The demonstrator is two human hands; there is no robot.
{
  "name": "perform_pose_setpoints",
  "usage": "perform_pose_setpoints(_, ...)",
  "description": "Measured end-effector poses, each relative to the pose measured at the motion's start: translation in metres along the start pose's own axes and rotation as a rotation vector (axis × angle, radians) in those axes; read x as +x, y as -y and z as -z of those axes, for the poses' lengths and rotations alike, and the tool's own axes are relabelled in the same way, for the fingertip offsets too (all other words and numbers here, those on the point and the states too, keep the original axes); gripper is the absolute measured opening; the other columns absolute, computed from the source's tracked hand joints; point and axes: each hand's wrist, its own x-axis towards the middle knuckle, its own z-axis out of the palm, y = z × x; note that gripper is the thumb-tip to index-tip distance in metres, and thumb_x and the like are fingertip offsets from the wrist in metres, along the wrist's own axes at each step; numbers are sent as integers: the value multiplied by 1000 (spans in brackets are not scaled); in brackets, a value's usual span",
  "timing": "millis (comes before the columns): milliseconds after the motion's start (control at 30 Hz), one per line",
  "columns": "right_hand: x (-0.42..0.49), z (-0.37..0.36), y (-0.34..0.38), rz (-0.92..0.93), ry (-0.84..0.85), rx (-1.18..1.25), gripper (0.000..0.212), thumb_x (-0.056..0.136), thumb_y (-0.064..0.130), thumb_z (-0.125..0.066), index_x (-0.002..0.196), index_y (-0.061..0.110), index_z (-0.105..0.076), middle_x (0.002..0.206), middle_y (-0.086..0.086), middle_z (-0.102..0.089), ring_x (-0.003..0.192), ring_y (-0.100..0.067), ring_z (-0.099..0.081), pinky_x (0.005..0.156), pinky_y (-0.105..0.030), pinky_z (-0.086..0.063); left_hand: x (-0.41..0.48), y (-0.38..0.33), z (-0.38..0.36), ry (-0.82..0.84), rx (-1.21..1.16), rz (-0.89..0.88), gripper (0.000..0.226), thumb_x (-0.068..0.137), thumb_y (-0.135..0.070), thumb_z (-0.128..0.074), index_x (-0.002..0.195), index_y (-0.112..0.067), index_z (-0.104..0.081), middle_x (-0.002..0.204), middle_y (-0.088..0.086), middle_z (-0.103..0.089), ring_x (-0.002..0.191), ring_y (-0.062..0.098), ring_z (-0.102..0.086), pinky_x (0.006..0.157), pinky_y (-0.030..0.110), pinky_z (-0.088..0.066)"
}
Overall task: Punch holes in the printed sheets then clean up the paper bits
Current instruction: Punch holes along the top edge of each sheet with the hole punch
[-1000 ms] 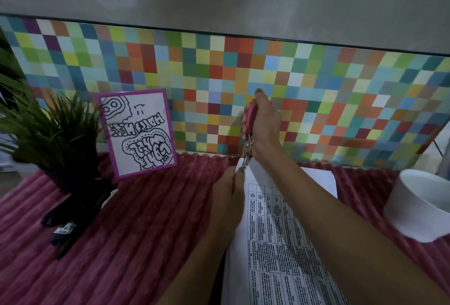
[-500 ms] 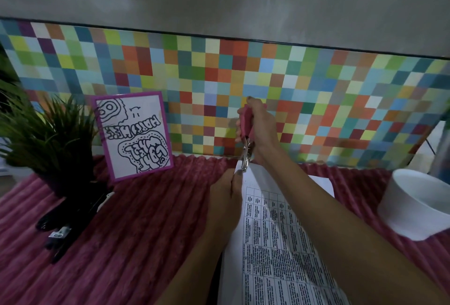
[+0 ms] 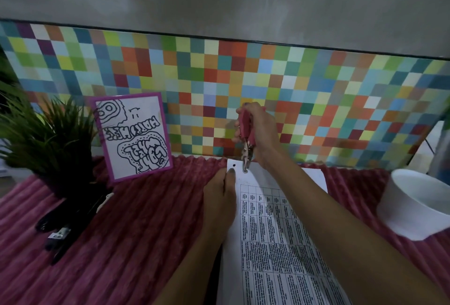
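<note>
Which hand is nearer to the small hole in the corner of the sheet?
Left. The left hand holds the sheet with its thumb just below the hole; the right hand is higher, gripping the pink punch.

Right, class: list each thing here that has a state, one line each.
Pink-handled metal hole punch: gripped by right hand, tip at sheet's top edge.
Printed white paper sheet: one hole punched, corner held by left hand.
White round bowl: upright.
Purple-bordered drawing card: propped upright.

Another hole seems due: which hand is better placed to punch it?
Right hand grips the pink-handled metal hole punch at the top edge of the white printed sheet; left hand holds that sheet.
</note>
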Motion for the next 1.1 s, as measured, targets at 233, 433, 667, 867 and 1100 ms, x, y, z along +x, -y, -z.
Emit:
perform_pose_setpoints(233,8,25,3,-46,-136,95,27,92,30,-50,80,8,-60,61,-8,-55,45,-17,-46,44,-26,-39,0,0,-2,45,-51,0,41,100,-15,-49,63,-20,-32,53,-9,-38,50,3,-36,51,21,-29)
perform_pose_setpoints(433,10,40,11,-27,-181,77,22,86,27,-50,75,10,-58,56,-7,-51,45,-20,-42,44,-26,-35,-1,3,-3,49,-63,-24,37,101,-15,-47,65,-17,-37,57,-6,-42,53,6,-39,53,26,-33)
perform_pose_setpoints(667,9,47,15,-16,-200,-10,25,88,27,-46,74,11,-59,56,-5,-52,43,-18,-43,43,-27,-35,1,6,-4,48,6,-22,41,102,-16,-45,64,-19,-32,56,-6,-37,49,5,-33,54,33,-30)
perform_pose_setpoints(867,8,44,13,-28,-203,-60,28,87,30,-49,73,10,-60,56,-7,-54,43,-20,-44,44,-28,-37,1,4,-4,34,17,-35,41,101,-13,-46,65,-18,-29,56,-4,-34,50,7,-30,53,33,-26)
perform_pose_setpoints(1100,7,42,11,15,-251,-48,25,86,27,-50,82,5,-60,56,-9,-50,41,-20,-41,42,-26,-33,1,2,-3,44,-9,-26,41,101,-12,-46,64,-19,-29,56,-4,-34,50,5,-30,51,28,-25)
